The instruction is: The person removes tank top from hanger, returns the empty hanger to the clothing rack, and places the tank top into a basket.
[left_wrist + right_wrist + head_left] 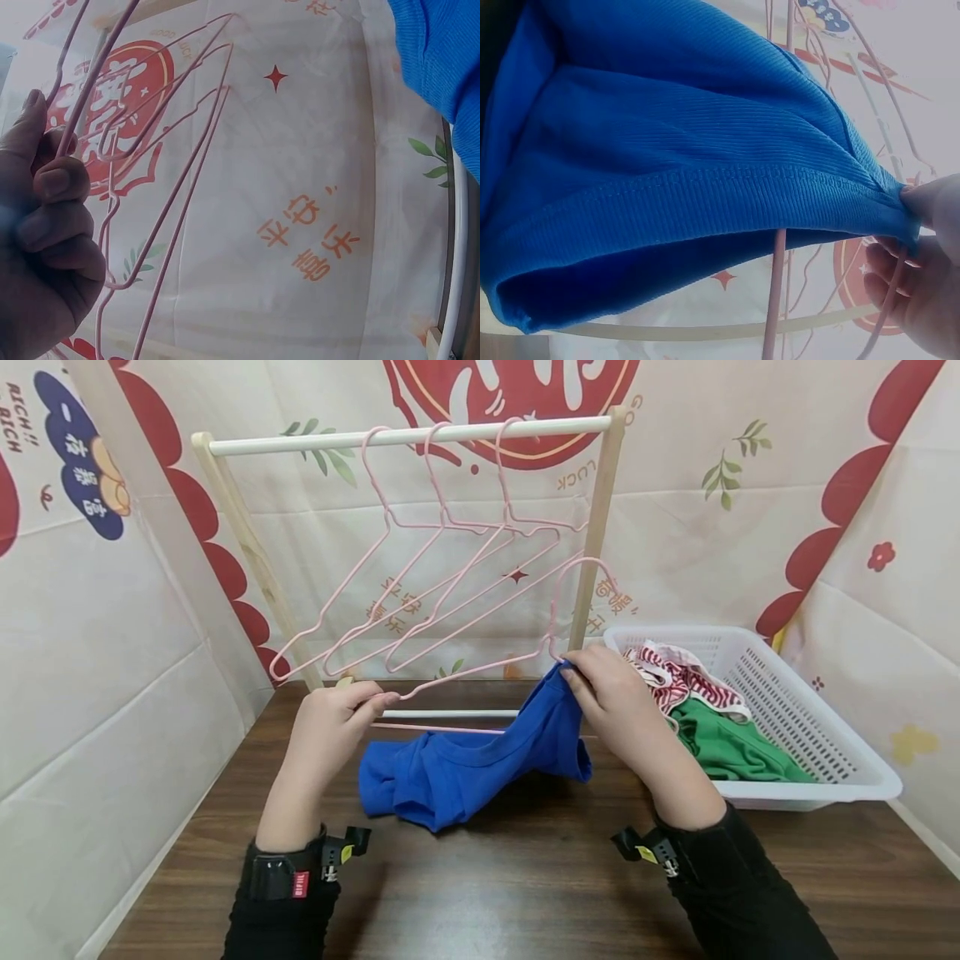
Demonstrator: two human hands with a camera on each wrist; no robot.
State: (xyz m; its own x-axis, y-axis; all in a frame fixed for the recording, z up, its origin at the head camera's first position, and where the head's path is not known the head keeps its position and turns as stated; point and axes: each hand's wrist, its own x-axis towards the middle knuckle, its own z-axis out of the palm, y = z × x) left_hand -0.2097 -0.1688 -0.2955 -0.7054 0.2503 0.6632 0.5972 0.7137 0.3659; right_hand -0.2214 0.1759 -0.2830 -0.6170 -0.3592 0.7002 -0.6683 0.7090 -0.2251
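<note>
In the head view my left hand (326, 727) pinches the left end of a pink clothes hanger (480, 671); the left wrist view shows its wire between thumb and curled fingers. My right hand (618, 714) pinches the upper edge of a blue ribbed top (480, 768), close to the hanger's neck. The rest of the top droops toward the table. In the right wrist view a hanger wire (776, 300) passes into the opening of the top (675, 202). How far it reaches inside is hidden by the cloth.
Behind the hands stands a rack with a white rail (300, 443) and wooden posts (600, 527). Three pink hangers (442, 518) hang from it. A white plastic basket (810, 718) at right holds a green garment (731, 747) and a red-and-white striped one (701, 681). The table (480, 893) is brown wood.
</note>
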